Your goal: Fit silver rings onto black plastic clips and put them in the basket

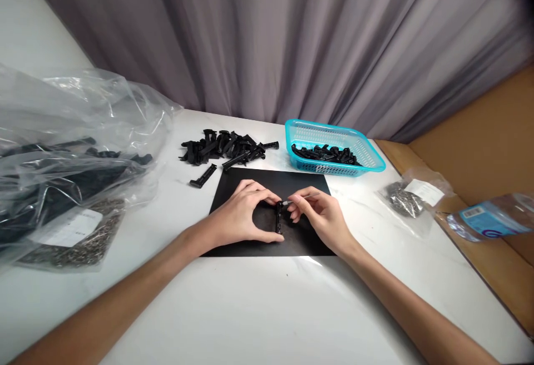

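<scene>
My left hand (242, 217) pinches the black clip (278, 223) end to end, looks stiff and light, while right hand (321, 215) fingers pinch a thin pin (306, 196), likely slippery.

- Two hands: left hand (242, 217), right hand (323, 216).
- One black part (278, 223) and one thin pin (303, 197) between them.
- One black mat (246, 184).
- One turquoise basket (372, 160), far right.
- One pile of parts (225, 147), too many to count.
- Two bags of metal pieces: left bag (83, 240), right bag (406, 198).

Too small to tell: the thin metal piece (306, 197), perhaps a pin; plastic bag (62, 148) cut off left.
</scene>
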Motion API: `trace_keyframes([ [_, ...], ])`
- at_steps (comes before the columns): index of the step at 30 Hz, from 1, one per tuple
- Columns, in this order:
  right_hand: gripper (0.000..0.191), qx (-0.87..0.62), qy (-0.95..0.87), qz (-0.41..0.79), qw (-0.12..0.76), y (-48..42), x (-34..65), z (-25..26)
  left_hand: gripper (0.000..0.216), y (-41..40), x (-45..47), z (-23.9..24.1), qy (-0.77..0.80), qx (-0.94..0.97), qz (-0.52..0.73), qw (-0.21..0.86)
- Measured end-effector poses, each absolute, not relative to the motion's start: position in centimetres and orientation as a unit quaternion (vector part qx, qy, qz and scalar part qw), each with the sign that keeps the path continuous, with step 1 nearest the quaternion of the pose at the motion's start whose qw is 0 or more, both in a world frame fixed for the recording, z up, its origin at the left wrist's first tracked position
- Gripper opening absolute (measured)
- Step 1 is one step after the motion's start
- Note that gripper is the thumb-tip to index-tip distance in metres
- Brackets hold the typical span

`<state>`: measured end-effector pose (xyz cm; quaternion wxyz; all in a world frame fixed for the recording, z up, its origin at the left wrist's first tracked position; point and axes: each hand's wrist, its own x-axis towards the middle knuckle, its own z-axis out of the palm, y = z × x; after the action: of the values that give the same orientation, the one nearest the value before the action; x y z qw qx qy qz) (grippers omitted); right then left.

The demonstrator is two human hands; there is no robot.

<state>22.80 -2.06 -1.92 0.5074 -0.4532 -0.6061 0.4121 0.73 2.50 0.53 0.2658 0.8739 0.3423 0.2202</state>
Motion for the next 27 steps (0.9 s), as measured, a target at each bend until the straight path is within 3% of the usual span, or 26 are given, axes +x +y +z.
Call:
trace_keyframes([
  [15, 0.04, -0.445, -0.606, 0.434, 0.497, -1.8, 22.4, -2.6, 0.064, 2.4, 1.1, 0.0, 0.342, 0.871, 0.227, 0.268],
  [19, 0.038, -0.491, -0.634, 0.314, 0.509, -1.9, 22.9, -1.9, 0.065, 2.1, 0.9, 0.0, 0.334, 0.873, 0.232, 0.268],
  [22, 0.041, -0.506, -0.659, 0.227, 0.508, -2.3, 22.8, -1.5, 0.062, 1.9, 0.9, 0.2, 0.334, 0.88, 0.255, 0.223],
  [27, 0.023, -0.51, -0.7, 0.258, 0.429, -3.2, 21.0, -2.0, 0.054, 1.5, 1.1, 0.4, 0.337, 0.884, 0.306, 0.11],
])
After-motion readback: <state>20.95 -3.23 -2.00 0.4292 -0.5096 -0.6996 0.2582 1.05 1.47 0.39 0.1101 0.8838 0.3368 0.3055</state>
